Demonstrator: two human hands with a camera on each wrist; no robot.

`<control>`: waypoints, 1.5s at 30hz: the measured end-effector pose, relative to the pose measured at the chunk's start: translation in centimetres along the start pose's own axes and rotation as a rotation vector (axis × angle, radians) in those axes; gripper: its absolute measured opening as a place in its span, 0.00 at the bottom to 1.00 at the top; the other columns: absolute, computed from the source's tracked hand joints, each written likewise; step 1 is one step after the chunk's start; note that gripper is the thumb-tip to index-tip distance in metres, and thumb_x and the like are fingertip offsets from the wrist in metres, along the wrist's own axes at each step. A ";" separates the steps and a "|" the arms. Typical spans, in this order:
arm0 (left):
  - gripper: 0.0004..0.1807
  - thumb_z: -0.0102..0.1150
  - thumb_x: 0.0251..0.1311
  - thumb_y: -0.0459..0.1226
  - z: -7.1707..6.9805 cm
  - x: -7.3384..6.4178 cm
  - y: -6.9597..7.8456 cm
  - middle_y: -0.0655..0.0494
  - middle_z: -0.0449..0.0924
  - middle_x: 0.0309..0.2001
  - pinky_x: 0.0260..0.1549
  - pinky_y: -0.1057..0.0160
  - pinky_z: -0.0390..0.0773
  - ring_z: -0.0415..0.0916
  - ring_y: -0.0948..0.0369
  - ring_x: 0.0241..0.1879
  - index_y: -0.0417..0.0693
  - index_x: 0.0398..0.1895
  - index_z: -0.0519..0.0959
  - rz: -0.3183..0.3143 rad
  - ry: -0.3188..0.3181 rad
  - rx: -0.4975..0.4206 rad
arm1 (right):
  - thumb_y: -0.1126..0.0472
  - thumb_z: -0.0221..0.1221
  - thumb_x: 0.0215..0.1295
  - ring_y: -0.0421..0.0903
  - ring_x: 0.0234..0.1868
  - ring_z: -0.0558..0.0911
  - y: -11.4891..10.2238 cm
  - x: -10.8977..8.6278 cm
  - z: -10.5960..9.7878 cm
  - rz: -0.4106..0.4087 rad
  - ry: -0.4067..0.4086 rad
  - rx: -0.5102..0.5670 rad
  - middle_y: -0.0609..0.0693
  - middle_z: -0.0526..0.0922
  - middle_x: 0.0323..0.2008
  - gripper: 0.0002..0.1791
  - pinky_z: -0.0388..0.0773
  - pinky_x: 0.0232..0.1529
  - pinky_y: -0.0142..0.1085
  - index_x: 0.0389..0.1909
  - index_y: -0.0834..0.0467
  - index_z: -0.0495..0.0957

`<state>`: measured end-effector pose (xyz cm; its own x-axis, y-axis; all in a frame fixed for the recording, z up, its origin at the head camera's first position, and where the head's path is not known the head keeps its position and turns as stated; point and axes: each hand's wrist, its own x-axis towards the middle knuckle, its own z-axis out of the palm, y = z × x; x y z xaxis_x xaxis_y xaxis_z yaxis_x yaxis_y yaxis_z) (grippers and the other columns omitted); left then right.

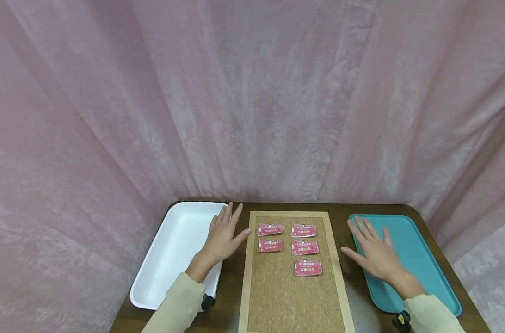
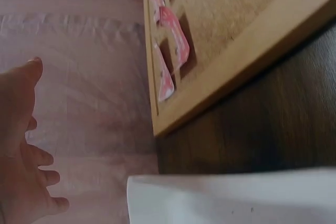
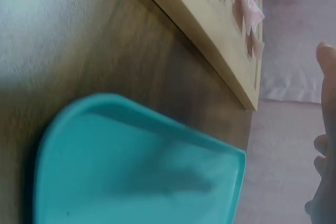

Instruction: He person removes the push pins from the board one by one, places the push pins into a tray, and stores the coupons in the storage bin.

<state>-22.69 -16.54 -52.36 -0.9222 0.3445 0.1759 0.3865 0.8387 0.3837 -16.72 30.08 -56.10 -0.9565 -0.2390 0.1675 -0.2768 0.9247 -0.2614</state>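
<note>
In the head view my left hand, fingers spread and holding nothing, is over the right side of a white tray. Its thumb reaches toward the wooden frame of a cork board. Several pink paper coupons hang on the board in two columns, two on the left, among them a lower-left coupon, and three on the right, the lowest coupon among them. My right hand, likewise spread and without anything in it, is above the left part of a teal tray. In the left wrist view the coupons curl away from the cork.
All of this stands on a dark brown wooden table. A pink curtain hangs behind the table's far edge. Strips of table show between the board and each tray. Dark wrist devices, such as the right one, sit at the sleeve cuffs.
</note>
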 end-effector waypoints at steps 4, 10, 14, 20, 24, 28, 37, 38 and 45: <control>0.46 0.54 0.76 0.60 0.2 0.2 0.8 0.35 0.42 0.85 0.75 0.27 0.46 0.38 0.37 0.84 0.55 0.88 0.47 0.016 -0.012 0.019 | 0.34 0.56 0.76 0.64 0.84 0.50 -0.6 0.3 0.5 -0.023 0.003 0.020 0.60 0.50 0.85 0.48 0.40 0.73 0.76 0.86 0.53 0.51; 0.47 0.53 0.76 0.60 1.1 0.4 1.9 0.36 0.43 0.85 0.76 0.27 0.46 0.39 0.38 0.84 0.57 0.88 0.45 0.008 -0.037 0.014 | 0.36 0.59 0.75 0.62 0.85 0.50 -1.4 0.9 1.4 -0.041 0.011 0.021 0.59 0.51 0.85 0.48 0.40 0.74 0.76 0.85 0.54 0.54; 0.47 0.52 0.76 0.61 1.6 0.6 2.7 0.37 0.44 0.85 0.76 0.30 0.51 0.44 0.39 0.84 0.57 0.88 0.45 0.030 -0.048 -0.002 | 0.34 0.59 0.74 0.63 0.84 0.53 -2.0 1.3 1.7 -0.049 0.020 0.009 0.60 0.54 0.84 0.47 0.46 0.73 0.75 0.84 0.55 0.58; 0.46 0.53 0.76 0.61 2.5 0.6 3.9 0.37 0.46 0.85 0.71 0.29 0.62 0.54 0.37 0.81 0.54 0.87 0.51 0.069 -0.048 -0.038 | 0.34 0.60 0.73 0.64 0.80 0.60 -3.1 1.9 2.2 -0.072 0.043 -0.011 0.61 0.59 0.82 0.45 0.59 0.65 0.71 0.81 0.57 0.63; 0.43 0.58 0.75 0.58 3.3 0.5 4.5 0.34 0.52 0.82 0.67 0.27 0.66 0.61 0.33 0.76 0.51 0.85 0.56 0.081 -0.026 -0.072 | 0.35 0.61 0.73 0.65 0.76 0.65 -3.8 2.3 2.7 -0.099 0.060 -0.014 0.61 0.63 0.81 0.44 0.63 0.59 0.66 0.80 0.57 0.65; 0.43 0.57 0.75 0.58 4.4 0.6 5.1 0.34 0.53 0.82 0.65 0.27 0.68 0.64 0.32 0.74 0.54 0.85 0.56 0.077 -0.020 -0.093 | 0.37 0.64 0.71 0.65 0.68 0.72 -4.1 2.6 3.3 -0.126 0.089 -0.013 0.62 0.67 0.78 0.42 0.62 0.48 0.54 0.78 0.56 0.69; 0.42 0.57 0.75 0.58 6.0 0.4 6.3 0.36 0.49 0.84 0.67 0.25 0.65 0.60 0.31 0.76 0.60 0.86 0.54 0.032 -0.082 -0.152 | 0.39 0.70 0.65 0.58 0.55 0.74 -4.5 2.8 4.4 -0.184 0.155 -0.045 0.61 0.78 0.66 0.35 0.58 0.39 0.45 0.67 0.53 0.81; 0.42 0.57 0.75 0.58 6.2 0.4 6.4 0.37 0.51 0.83 0.67 0.26 0.65 0.60 0.32 0.77 0.60 0.85 0.55 0.035 -0.083 -0.143 | 0.39 0.70 0.65 0.58 0.54 0.74 -4.6 2.8 4.4 -0.186 0.158 -0.041 0.60 0.79 0.64 0.34 0.58 0.39 0.45 0.67 0.53 0.81; 0.42 0.58 0.75 0.57 7.5 0.3 6.9 0.44 0.70 0.76 0.68 0.34 0.69 0.67 0.41 0.75 0.60 0.85 0.55 0.089 -0.122 -0.096 | 0.45 0.74 0.62 0.54 0.47 0.75 -5.5 3.1 5.1 -0.190 0.164 -0.004 0.55 0.81 0.51 0.26 0.63 0.41 0.46 0.58 0.50 0.87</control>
<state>-20.42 -7.50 -56.50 -0.8769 0.4693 0.1039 0.4612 0.7603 0.4574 -18.68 22.75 -59.02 -0.8594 -0.3579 0.3651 -0.4497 0.8689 -0.2070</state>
